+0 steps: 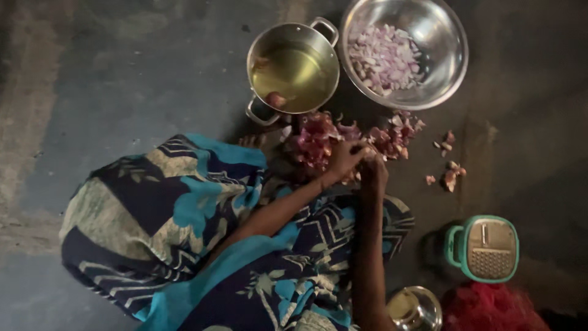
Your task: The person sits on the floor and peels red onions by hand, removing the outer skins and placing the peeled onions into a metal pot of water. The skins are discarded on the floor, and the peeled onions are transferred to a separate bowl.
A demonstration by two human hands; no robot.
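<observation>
I sit on a dark floor and look down over my knee, draped in blue patterned cloth (184, 208). My left hand (344, 160) and my right hand (373, 168) meet close together over a heap of reddish onion skins (318, 140). Both hands have their fingers curled around something small between them; what it is stays hidden, so I cannot tell if either hand grips it. Just beyond the skins stands a steel pot (293, 70) holding yellowish liquid and one small onion (275, 99). To its right is a steel bowl (441, 55) of chopped onion (383, 58).
A green box grater (487, 248) lies on the floor at the right, with a red mesh bag (493, 309) below it. A small steel cup (415, 308) stands by my right forearm. Loose skin scraps (450, 175) are scattered right of the heap.
</observation>
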